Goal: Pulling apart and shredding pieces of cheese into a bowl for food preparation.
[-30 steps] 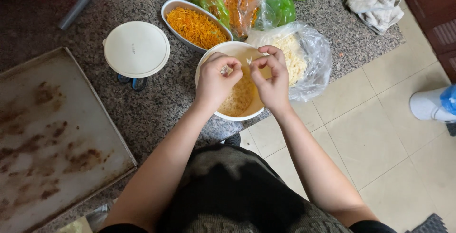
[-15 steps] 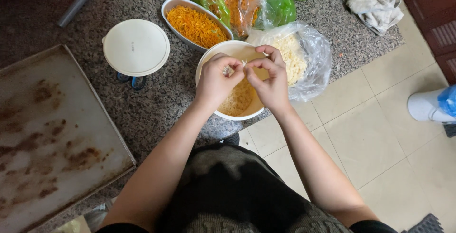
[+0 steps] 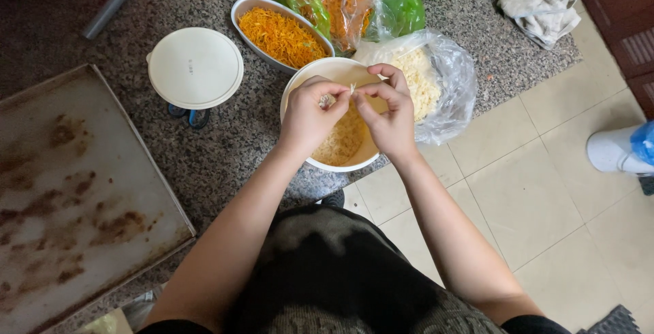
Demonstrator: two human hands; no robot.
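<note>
Granite counter (image 3: 225, 136), hands (fingertips meeting) over bowl (image 3: 303, 85)

Light soft, even, moderately bright; no single source evident. Shadows faint: thin dark rim under white lidded container (image 3: 195, 68), slight shade under forearms on granite surface (image 3: 225, 136). Glare on clear plastic bag (image 3: 446, 82) and green bags (image 3: 381, 0), white streaks. Focus sharp across centre; hands crisp, no motion blur. Wide-angle stretch toward edges: baking tray (image 3: 68, 198) and floor tiles (image 3: 545, 191) skewed. Top left corner dimmer.
</note>
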